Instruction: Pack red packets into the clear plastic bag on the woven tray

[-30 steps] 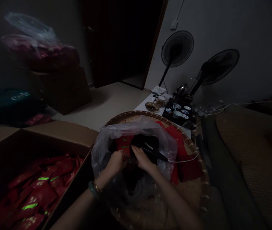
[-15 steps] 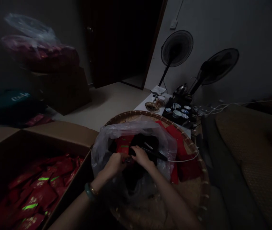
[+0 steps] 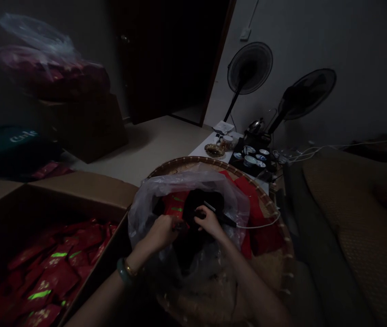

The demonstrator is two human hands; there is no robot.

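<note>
A clear plastic bag lies spread open on a round woven bamboo tray, with dark contents and red packets with green marks inside. Over its mouth, my left hand, with a green bangle at the wrist, is closed around something small and dark that I cannot make out. To its right, my right hand has curled fingers, with a gap between them and the thumb, and nothing visible in them. Beside it rests a black device with a white cord. Red sheets lie on the tray's right side.
An open cardboard box at left holds many red packets. Behind stand another box with a filled bag on it, two fans, and a low table with cups. A woven mat is at right.
My right hand has drawn back slightly to the right, away from my left hand, and its fingers have parted. My left hand stays nearly in place. The view has shifted a little.
</note>
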